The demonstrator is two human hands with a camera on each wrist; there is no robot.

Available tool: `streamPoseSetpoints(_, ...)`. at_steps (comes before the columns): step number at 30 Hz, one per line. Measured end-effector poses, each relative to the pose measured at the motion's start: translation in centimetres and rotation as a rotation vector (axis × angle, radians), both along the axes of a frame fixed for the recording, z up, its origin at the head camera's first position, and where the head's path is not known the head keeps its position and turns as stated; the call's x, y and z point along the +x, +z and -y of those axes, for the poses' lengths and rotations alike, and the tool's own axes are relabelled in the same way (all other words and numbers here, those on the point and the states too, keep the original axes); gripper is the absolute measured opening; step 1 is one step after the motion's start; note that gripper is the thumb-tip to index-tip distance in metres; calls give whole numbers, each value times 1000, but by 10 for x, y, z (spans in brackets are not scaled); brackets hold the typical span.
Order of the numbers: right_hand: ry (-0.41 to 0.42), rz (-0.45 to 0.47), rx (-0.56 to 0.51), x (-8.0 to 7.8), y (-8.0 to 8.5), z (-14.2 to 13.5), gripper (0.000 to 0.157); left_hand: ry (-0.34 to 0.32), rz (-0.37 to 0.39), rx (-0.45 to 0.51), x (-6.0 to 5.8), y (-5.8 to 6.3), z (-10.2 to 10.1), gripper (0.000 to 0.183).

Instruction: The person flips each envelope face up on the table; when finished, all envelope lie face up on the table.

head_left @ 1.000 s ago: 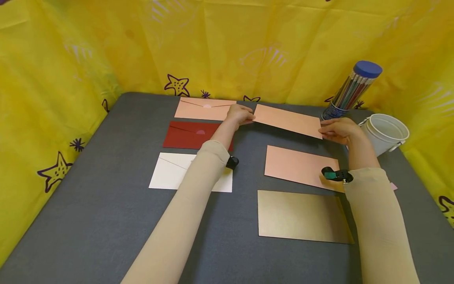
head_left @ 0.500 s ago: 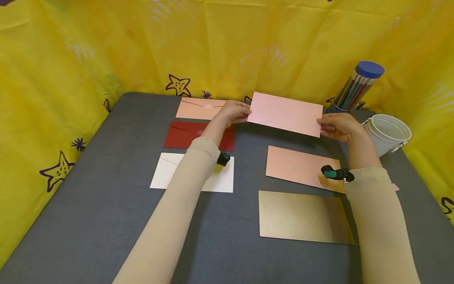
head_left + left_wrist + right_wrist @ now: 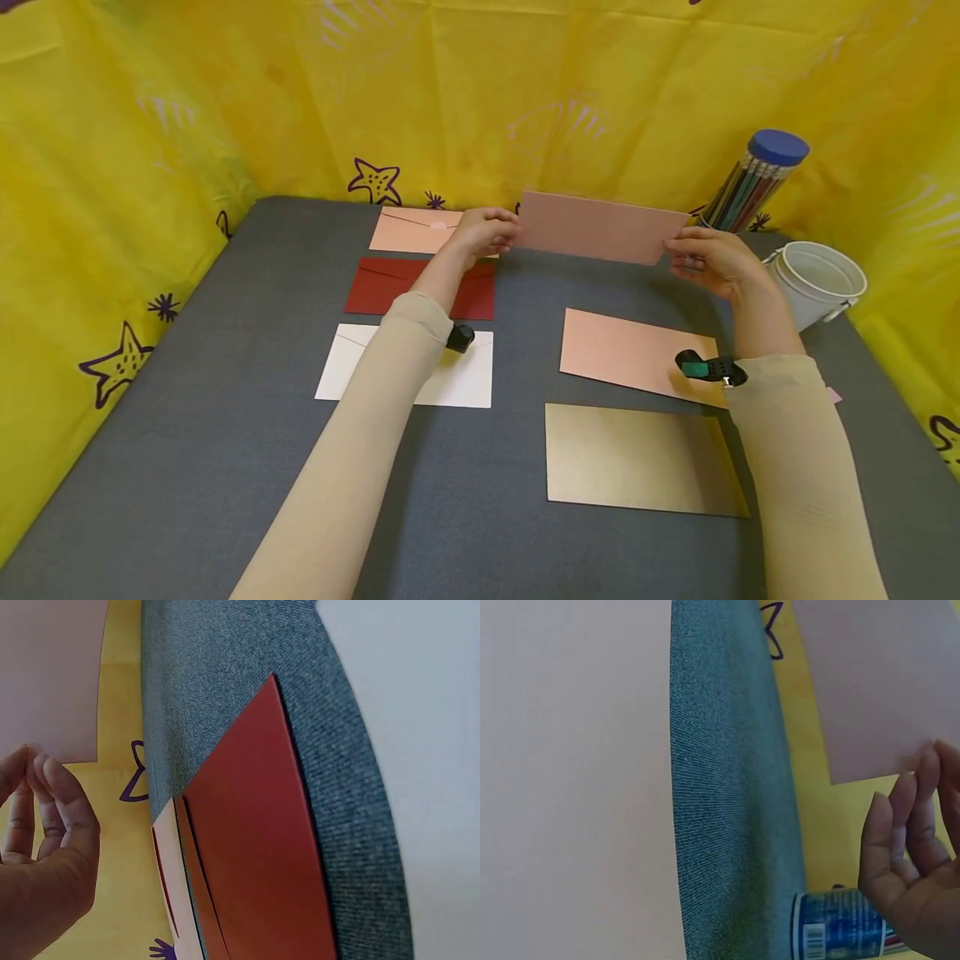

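Note:
A pink envelope (image 3: 596, 227) is held up above the far side of the table, tilted nearly upright with a plain face toward me. My left hand (image 3: 483, 233) pinches its left end between thumb and fingertips, as the left wrist view also shows. At the other end, my right hand (image 3: 708, 257) pinches the right edge. Left of it lie a peach envelope (image 3: 416, 228), a red envelope (image 3: 378, 285) and a white envelope (image 3: 461, 379), flap sides up, partly covered by my left arm. Nearer on the right are another peach envelope (image 3: 618, 348) and a gold envelope (image 3: 633, 458).
Behind my right hand stands a tube of pencils (image 3: 757, 183) with a blue lid. A white bucket (image 3: 806, 292) sits beside that wrist. A small pink piece (image 3: 834, 395) peeks out past the right sleeve. Yellow patterned cloth (image 3: 465, 100) borders the grey table (image 3: 187, 467).
Both hands have raised the pink envelope and tipped it from slanted to nearly upright. My left hand has shifted left. The envelopes on the table have stayed put.

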State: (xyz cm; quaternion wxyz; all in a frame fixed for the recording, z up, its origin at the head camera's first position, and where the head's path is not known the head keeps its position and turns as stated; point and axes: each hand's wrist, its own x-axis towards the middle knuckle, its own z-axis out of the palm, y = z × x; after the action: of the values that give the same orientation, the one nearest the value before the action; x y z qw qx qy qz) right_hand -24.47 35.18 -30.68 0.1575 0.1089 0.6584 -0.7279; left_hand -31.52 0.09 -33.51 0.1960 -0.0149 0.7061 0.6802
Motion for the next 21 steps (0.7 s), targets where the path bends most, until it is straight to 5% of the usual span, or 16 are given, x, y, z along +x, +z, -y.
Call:
streamPoseSetpoints(8,49,-45,-26,0,-6,2,26,49,5,48,-2,-7,-2,19)
streamPoseSetpoints(21,-55,-3,-44,-3,-12,8,26,26,0,74,-1,-13,-4,35)
